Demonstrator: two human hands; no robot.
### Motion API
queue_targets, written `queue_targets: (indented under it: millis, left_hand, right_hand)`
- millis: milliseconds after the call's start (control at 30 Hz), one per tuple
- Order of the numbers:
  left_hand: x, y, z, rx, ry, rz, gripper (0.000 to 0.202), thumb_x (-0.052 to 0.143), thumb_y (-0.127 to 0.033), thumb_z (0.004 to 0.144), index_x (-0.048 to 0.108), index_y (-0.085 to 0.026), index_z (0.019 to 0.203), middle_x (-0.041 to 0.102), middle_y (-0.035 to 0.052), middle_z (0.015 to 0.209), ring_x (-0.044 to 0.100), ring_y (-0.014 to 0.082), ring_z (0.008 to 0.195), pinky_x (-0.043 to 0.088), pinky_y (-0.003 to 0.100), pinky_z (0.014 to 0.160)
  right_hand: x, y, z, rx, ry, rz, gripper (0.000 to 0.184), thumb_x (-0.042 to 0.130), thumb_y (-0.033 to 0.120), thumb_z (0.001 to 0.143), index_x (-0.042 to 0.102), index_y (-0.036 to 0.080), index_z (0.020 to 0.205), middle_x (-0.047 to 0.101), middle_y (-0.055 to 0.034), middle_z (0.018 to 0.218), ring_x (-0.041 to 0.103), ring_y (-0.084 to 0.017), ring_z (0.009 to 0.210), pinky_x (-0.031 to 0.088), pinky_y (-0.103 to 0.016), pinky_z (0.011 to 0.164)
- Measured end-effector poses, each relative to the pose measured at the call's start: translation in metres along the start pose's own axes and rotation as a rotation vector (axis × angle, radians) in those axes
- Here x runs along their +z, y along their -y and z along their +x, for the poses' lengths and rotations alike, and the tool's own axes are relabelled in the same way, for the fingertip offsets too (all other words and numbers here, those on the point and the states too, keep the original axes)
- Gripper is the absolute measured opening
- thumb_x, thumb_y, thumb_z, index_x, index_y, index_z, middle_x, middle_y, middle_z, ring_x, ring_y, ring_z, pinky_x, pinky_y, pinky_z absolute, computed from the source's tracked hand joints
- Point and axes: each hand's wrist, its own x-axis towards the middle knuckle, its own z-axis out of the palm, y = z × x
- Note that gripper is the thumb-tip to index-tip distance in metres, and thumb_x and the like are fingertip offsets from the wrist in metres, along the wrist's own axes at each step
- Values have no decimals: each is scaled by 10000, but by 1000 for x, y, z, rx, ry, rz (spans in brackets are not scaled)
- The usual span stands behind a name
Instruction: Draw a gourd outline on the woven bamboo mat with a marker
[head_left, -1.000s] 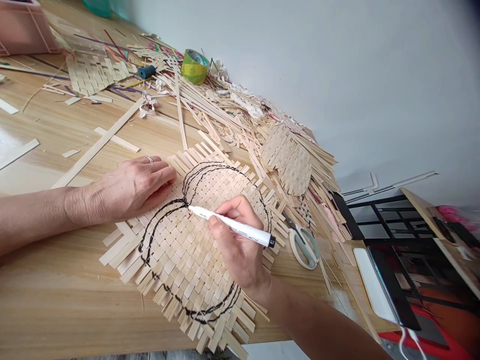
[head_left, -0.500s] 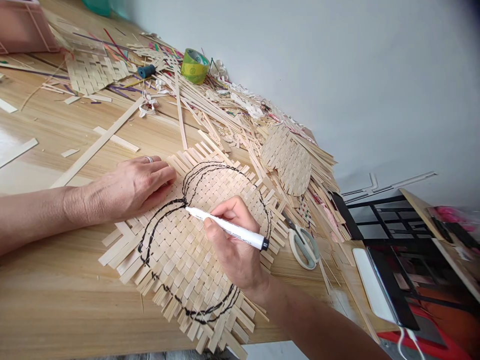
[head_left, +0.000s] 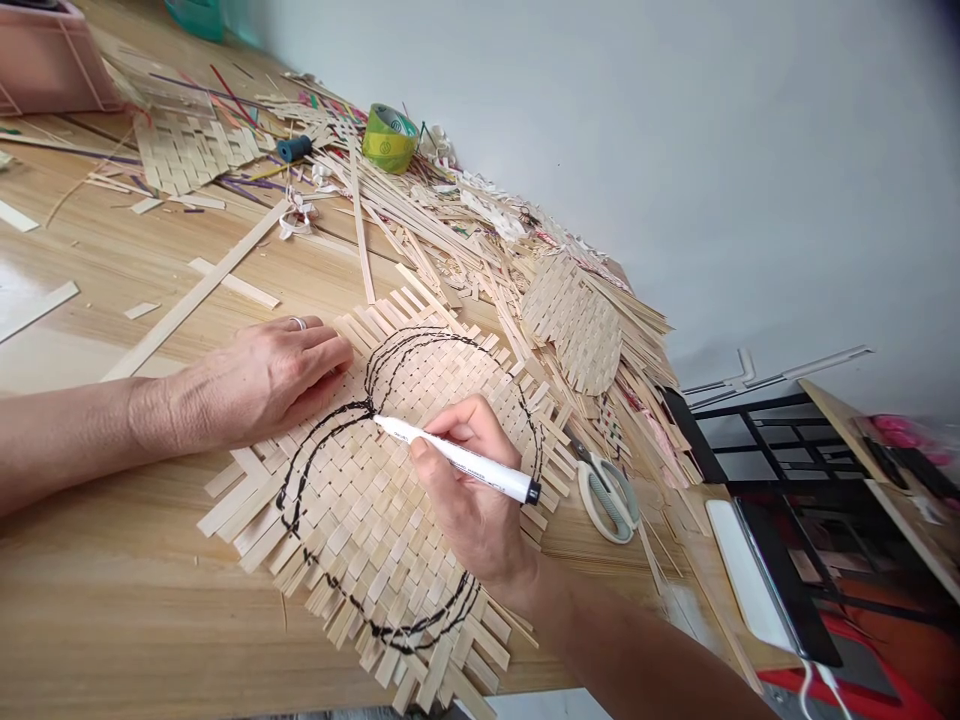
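A woven mat of pale flat strips (head_left: 360, 520) lies on the table, its strip ends sticking out all round. Thick black lines on it form a rounded, lobed outline with a notch at the upper left. My right hand (head_left: 476, 490) grips a white marker (head_left: 465, 458) with a black end, its tip touching the mat at the notch. Palm down, my left hand (head_left: 277, 370) presses on the mat's upper left edge, fingers curled together and a ring on one. Its fingertips are partly hidden. Beside the mat's right edge lie scissors (head_left: 607, 495) with pale grey handles.
Loose strips and scraps (head_left: 450, 225) heap along the wall, with a smaller woven piece (head_left: 577, 320) on them. Behind stand a tape roll (head_left: 390, 138), a blue spool (head_left: 293, 149) and a pink basket (head_left: 52, 60). A phone (head_left: 787, 580) with white cables is at right.
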Motion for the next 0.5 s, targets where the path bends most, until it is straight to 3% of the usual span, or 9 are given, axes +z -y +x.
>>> queue_targets:
  millis: [300,500]
  left_hand:
    - [2,0,-1,0,-13,25,255,364,-273,1102,571,-196,975,586,18,786,559,171,691,459,313,643]
    - [3,-2,-1,-87,38,42,404,255,-340,1075,609,-216,927,597,29,774,580,151,708,487,336,671]
  right_hand:
    - [1,1,1,25,2,18,157,646,260,949,508,208,895,501,80,688,446,-81,540,360,-205,473]
    - [2,-2,1,16,1,59,153,647,278,976,518,208,936,511,73,713,442,-85,564,363,-208,488]
